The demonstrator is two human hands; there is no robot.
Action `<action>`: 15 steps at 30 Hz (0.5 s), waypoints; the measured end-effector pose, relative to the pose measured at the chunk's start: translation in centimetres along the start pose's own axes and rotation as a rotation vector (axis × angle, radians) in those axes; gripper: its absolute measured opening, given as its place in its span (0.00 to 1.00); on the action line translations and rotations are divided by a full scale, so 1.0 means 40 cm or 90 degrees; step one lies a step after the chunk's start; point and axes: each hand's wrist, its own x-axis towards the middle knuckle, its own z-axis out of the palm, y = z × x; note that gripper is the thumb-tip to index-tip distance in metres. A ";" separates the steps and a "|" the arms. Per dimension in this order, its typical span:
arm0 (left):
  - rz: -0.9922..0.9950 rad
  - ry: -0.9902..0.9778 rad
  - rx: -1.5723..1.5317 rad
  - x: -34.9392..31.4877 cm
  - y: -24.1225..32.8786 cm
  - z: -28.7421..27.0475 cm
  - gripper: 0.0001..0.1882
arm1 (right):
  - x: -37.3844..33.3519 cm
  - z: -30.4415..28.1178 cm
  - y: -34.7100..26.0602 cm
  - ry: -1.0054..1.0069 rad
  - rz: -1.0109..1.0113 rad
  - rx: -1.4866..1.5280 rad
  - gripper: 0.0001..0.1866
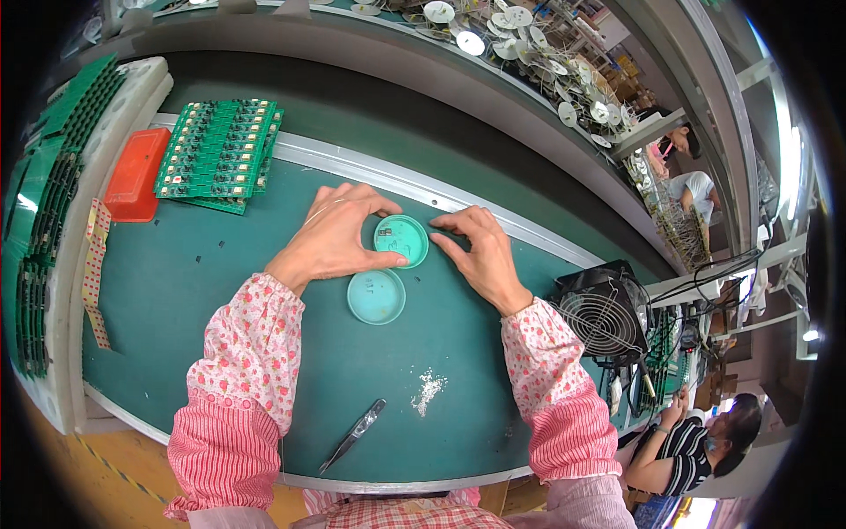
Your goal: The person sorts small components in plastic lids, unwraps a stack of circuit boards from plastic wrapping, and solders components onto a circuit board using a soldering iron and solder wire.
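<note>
The green dish (pixel 412 250) is on the dark green table top (pixel 264 231), between the two hands. A few tiny dark bits (pixel 385 233) sit inside it. The left hand (pixel 339 234) is closed on the green dish, with its thumb at the near edge and a finger at the far edge. The right hand (pixel 480 256) is just to the right of the green dish. Its thumb and first finger are a little apart, and I cannot tell if they touch the rim.

A bluer round dish (pixel 376 300) is just in front of the green dish, on the person's side. Nearer to the person than the green dish are a little heap of white bits (pixel 427 392) and dark tweezers (pixel 354 434). Far to the left of the green dish are a stack of green boards (pixel 216 150) and a red box (pixel 137 176). A black fan (pixel 604 317) is off to its right.
</note>
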 end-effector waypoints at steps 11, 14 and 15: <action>-0.012 -0.004 0.004 0.000 0.007 -0.002 0.32 | -0.053 -0.020 0.038 0.061 -0.061 -0.095 0.08; -0.014 -0.002 0.008 0.001 0.007 -0.003 0.32 | -0.052 -0.012 0.027 0.073 -0.047 -0.110 0.08; -0.015 -0.002 0.005 0.001 0.010 -0.004 0.32 | -0.052 -0.009 0.028 0.075 -0.046 -0.112 0.08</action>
